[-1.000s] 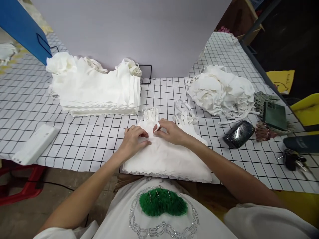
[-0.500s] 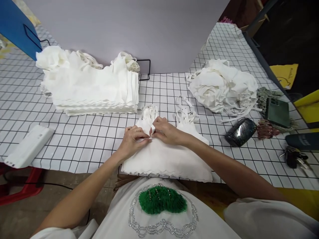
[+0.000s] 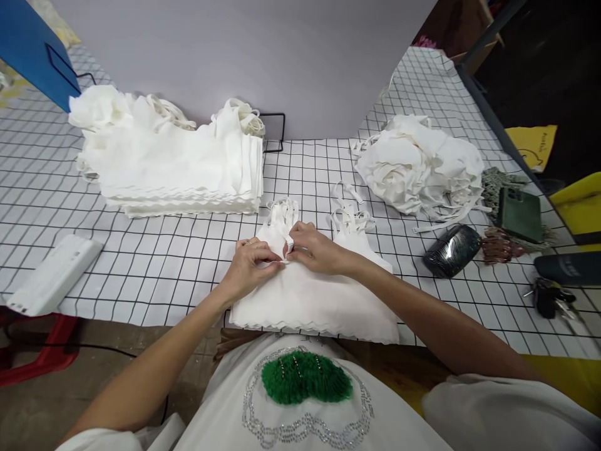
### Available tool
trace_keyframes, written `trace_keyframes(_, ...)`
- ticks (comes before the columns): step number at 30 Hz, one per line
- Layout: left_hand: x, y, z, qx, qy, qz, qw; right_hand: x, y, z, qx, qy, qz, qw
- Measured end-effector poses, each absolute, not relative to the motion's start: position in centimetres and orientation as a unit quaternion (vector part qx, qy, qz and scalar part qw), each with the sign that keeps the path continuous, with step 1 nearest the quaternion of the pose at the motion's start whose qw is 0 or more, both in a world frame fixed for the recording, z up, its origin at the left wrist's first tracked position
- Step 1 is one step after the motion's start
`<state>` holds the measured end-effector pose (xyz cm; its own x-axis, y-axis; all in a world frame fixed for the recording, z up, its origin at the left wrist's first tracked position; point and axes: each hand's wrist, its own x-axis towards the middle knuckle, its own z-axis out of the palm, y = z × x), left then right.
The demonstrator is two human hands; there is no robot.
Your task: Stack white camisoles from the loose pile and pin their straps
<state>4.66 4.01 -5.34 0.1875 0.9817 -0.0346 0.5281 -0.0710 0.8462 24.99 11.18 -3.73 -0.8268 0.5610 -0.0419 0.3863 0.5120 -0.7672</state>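
Now both hands, left hand (image 3: 248, 266) and right hand (image 3: 313, 249), pinch closed on the white garment (image 3: 310, 294). Behind the garment lies a folded stack (image 3: 173, 169); to its right, a loose pile (image 3: 417, 166) on the bench (image 3: 159, 263).

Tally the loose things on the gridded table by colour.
White: 4 (flat garment under both hands, folded garment stack, crumpled garment heap, rectangular plastic device)
Black: 3 (glossy oval case, flat pouch, key bunch)
Dark green: 1 (phone)
Total: 8
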Motion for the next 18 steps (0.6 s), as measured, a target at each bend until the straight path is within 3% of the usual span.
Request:
trace_keyframes(11, 4.6, 4.1, -5.5, 0.671, 0.562, 0.295, 0.384, 23.9, 10.0, -4.7, -0.289, -0.872, 0.359, 0.164)
trace_keyframes(18, 4.5, 4.2, -5.5, 0.662, 0.553, 0.31, 0.4, 22.9, 8.4, -4.5, -0.355, -0.759, 0.465, 0.285)
